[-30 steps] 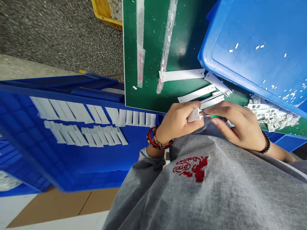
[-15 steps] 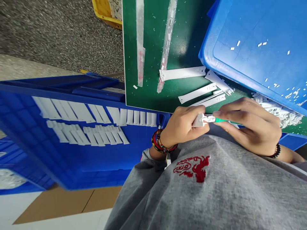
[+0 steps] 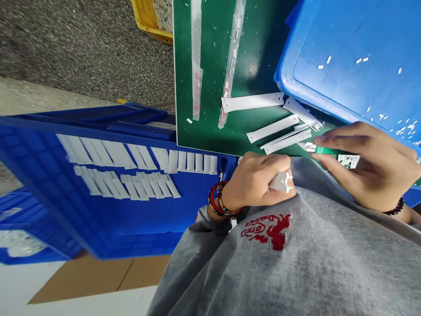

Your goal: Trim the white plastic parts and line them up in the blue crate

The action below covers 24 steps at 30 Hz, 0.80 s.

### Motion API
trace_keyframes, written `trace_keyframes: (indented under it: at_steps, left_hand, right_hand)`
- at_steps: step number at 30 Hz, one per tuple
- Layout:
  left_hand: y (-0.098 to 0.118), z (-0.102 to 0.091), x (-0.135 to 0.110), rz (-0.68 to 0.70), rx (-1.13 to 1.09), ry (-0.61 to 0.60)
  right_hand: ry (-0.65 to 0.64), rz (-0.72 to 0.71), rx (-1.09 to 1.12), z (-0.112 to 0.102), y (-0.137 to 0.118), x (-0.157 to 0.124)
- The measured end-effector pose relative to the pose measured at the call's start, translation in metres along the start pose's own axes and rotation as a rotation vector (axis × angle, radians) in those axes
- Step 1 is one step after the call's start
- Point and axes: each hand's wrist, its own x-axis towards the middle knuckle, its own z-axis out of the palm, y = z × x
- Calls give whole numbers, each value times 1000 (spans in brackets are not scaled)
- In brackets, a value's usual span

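My left hand point(image 3: 258, 180) is closed round a white plastic part; the part's forked end point(image 3: 282, 182) sticks out of the fist, and the rest is hidden in the palm. My right hand point(image 3: 371, 162) pinches a green-handled knife point(image 3: 325, 150) between thumb and fingers. Its silver, pointed tip faces left, apart from the left hand's part. Close to that tip lie several long white plastic strips point(image 3: 273, 128) on the green table point(image 3: 210, 79), some overlapping.
A blue tray point(image 3: 289, 79) with white scraps stands at the upper right. At the left, a blue crate point(image 3: 131, 224) holds two rows of white parts point(image 3: 115, 153). Clear tape strips point(image 3: 196, 57) lie on the table. A yellow bin point(image 3: 141, 17) is beyond its edge.
My right hand has drawn the knife away from the white part, to the right and slightly up. The left hand still grips the part, now turned slightly and a little lower.
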Motion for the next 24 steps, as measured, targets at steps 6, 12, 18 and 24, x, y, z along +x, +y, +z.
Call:
trace_keyframes:
  at_steps: [6,12,18,24]
  left_hand:
    - [3,-1,2,-5,-11,-15]
    - [11,0,2,-53,-21,-27]
    - [9,-4,4,-33,149,-41]
    - [9,-4,2,-36,233,-64]
  right_hand:
    - [-165,26,120,0,-2,0]
    - [-77,114,-40,3,2,-3]
    - [-220,-68,-50,5,-5,4]
    - [-307,-194,-200,10,-6,13]
